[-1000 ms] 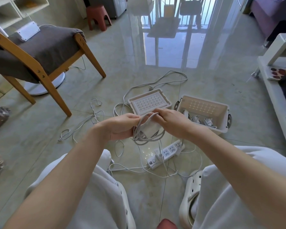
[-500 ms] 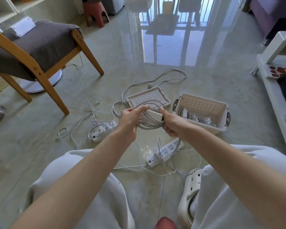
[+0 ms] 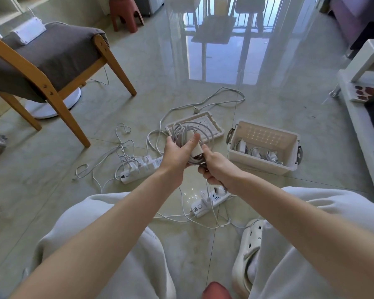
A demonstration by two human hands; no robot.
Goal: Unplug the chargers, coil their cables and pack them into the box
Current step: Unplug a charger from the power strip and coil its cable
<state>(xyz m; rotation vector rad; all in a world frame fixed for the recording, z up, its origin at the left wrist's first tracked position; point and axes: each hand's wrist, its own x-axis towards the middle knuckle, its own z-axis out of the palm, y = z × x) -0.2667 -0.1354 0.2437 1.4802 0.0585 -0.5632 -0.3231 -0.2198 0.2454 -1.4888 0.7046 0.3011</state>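
My left hand [image 3: 178, 151] grips a white charger [image 3: 196, 149] with its grey cable coiled in loops [image 3: 183, 131] above the thumb. My right hand [image 3: 215, 167] is closed on the lower end of that cable just below the charger. The white box [image 3: 260, 165] stands on the floor to the right, with several coiled chargers [image 3: 256, 151] inside. Its lid [image 3: 213, 129] lies behind my hands. One power strip [image 3: 138, 170] on the left holds several plugged chargers; a second strip [image 3: 211, 201] lies below my right wrist.
A wooden chair [image 3: 52, 67] with a grey cushion stands at the left, a fan base under it. Loose white cables [image 3: 108, 156] sprawl over the tiled floor. A white low shelf [image 3: 363, 117] lines the right edge. My knees and a white clog [image 3: 249, 249] fill the foreground.
The hands have lifted the coiled charger forward and up. The left hand shifted to grip the bundle upright, and the right hand slid down to the cable's lower end. The left power strip came into sight.
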